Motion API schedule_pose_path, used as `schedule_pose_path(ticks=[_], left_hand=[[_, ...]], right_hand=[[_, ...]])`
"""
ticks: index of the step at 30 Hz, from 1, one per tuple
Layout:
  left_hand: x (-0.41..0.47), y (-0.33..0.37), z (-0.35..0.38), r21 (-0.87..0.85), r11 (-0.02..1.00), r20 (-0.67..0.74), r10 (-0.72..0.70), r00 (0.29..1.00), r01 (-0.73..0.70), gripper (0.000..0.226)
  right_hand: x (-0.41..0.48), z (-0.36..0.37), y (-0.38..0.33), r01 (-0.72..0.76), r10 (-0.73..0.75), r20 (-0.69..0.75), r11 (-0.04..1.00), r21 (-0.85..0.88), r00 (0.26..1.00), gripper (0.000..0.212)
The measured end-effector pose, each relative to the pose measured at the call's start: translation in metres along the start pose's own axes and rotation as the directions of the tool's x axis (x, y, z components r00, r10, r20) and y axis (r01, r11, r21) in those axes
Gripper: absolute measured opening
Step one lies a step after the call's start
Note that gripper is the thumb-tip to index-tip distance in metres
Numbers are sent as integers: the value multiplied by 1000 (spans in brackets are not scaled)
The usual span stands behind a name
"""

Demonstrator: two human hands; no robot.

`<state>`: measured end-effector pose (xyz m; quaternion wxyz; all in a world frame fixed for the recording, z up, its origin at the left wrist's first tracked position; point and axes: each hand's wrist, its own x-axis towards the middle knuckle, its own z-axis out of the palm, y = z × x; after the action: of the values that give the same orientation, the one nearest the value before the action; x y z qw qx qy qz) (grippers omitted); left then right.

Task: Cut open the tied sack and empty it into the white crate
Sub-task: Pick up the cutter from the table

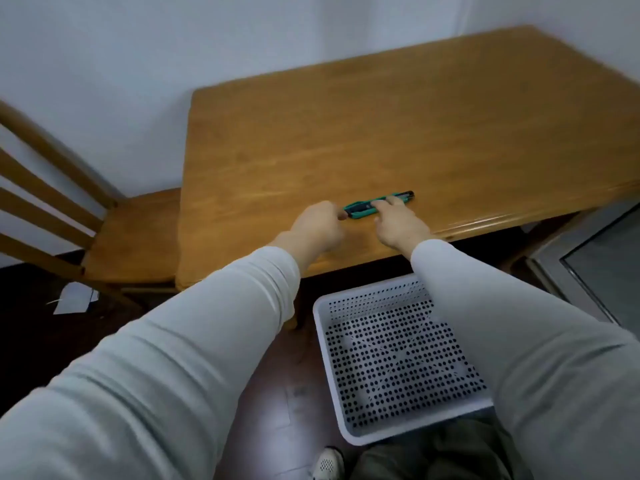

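Note:
A green and black utility knife (pixel 367 206) lies on the wooden table (pixel 415 133) near its front edge. My right hand (pixel 398 223) rests on the knife's middle with fingers curled over it. My left hand (pixel 317 226) is at the knife's left end, fingers pinched against it. The white perforated crate (pixel 391 358) stands on the dark floor in front of the table, below my right sleeve, and holds nothing. No sack is in view.
A wooden chair (pixel 114 233) stands at the table's left. White paper scraps (pixel 74 297) lie on the floor under it. A glass door panel (pixel 609 258) is at the right. My shoe (pixel 327 464) shows at the bottom.

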<state>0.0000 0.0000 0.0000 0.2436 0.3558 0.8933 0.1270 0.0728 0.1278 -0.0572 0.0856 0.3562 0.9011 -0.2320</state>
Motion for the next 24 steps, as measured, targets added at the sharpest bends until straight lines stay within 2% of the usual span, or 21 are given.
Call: schedule_pose_path(ticks=[7,13,19,22,24], left_hand=[[36,-13,-1,27,999,54,33,998,-34,48],[49,-22,1,25,999,58,26,998,-27,49],[50,-21,8,42,999,83,15,996,-18,48],[46,-16,11,53,998,97,9,995,-14,47],[41,-13,13,62,998,104,5,995,-12,46]], right_hand=[[32,13,-12,-67,68,30,998,-20,997,44],[47,15,-14,-56,56,88,998,-6,995,45],[37,25,-12,-63,67,-72,997,52,995,26],[30,26,-11,-145,164,-104,975,166,981,27],[24,24,-9,-160,199,-93,933,323,976,42]])
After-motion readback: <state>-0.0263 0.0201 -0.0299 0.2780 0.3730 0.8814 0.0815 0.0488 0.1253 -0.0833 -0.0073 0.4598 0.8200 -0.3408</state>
